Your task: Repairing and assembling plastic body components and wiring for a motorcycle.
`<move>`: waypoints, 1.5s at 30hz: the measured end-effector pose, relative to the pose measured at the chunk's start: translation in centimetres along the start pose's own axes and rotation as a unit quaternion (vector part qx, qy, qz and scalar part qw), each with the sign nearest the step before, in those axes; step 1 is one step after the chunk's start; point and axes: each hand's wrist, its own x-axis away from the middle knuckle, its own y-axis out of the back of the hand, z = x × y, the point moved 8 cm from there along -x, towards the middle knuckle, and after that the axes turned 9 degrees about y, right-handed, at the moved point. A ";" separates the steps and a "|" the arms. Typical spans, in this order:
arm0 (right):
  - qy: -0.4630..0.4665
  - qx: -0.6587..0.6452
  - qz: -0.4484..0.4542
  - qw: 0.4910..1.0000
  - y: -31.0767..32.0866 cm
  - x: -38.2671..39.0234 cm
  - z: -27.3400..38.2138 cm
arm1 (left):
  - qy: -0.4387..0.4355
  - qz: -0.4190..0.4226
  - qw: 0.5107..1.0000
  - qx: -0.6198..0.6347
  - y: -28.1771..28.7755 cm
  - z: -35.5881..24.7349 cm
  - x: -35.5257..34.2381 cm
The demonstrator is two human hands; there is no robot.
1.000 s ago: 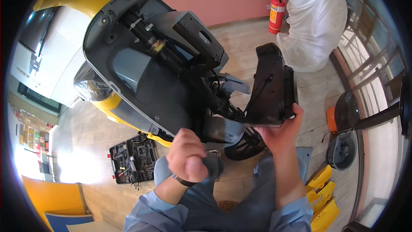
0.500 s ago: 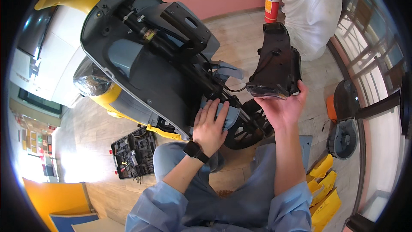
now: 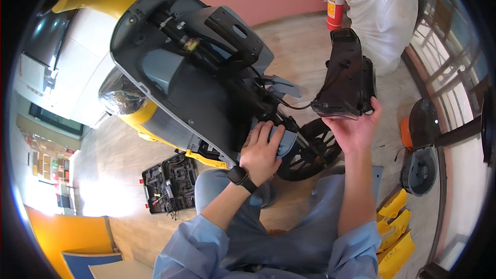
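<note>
A scooter with its front cover off stands before me, its dark inner shell [image 3: 191, 93] and black steering column [image 3: 212, 64] exposed. My right hand [image 3: 352, 132] holds up a black plastic unit [image 3: 343, 77] from below, fingers under its glossy edge; it looks like a headlight unit. A thin black cable [image 3: 292, 107] runs from it back to the column. My left hand [image 3: 261, 151] lies over the grey front mudguard [image 3: 285, 142], fingers somewhat apart on top of it. Beneath the mudguard is the black front wheel [image 3: 310, 155].
An open tool case [image 3: 170, 183] lies on the floor at the left. Yellow panels [image 3: 397, 227] and a grey plastic bin-like part [image 3: 419, 170] sit at the right. Farther back stand a red fire extinguisher [image 3: 335, 8] and a white wrapped bundle [image 3: 382, 20].
The whole view has shifted slightly, so everything appears farther right. My right hand still holds up the black headlight unit, and the left stays on the mudguard.
</note>
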 end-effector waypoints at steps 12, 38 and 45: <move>-0.002 -0.001 0.074 0.997 0.9 1.5 -1.6 | 0.002 -0.037 0.999 -0.019 -0.4 0.3 0.8; 0.103 0.096 0.144 0.980 1.2 5.3 2.8 | 0.194 0.088 0.338 0.917 -1.6 -0.4 -7.9; 0.160 0.143 0.024 0.976 5.3 6.5 5.5 | 0.197 0.020 0.375 0.906 -1.6 2.8 -9.1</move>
